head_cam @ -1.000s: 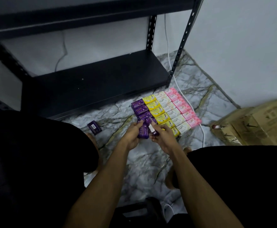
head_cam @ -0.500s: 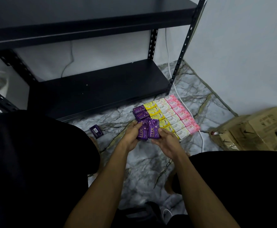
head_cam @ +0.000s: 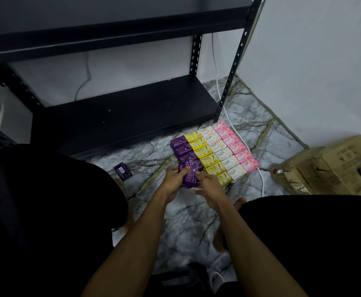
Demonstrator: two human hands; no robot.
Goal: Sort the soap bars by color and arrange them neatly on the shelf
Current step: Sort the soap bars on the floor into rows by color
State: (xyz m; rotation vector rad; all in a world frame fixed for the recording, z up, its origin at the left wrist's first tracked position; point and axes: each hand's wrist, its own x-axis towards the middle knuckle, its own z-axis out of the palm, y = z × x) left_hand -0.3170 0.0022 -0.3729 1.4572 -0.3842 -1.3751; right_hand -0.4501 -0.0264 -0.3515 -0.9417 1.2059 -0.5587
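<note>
Both forearms outstretched, left hand (head_cam: 173,179) fingers curled round purple soap bars (head_cam: 189,175), right hand (head_cam: 210,186) fingers loosely spread alongside.

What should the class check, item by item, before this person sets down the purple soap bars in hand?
1. Purple soap bars gripped by left hand: ok.
2. Right hand steadying them: cannot tell.
3. Purple column beside yellow column: ok.
4. White column and pink column sorted: ok.
5. Stray purple bar collected: not ok.
6. Bars on bottom shelf: not ok.
</note>
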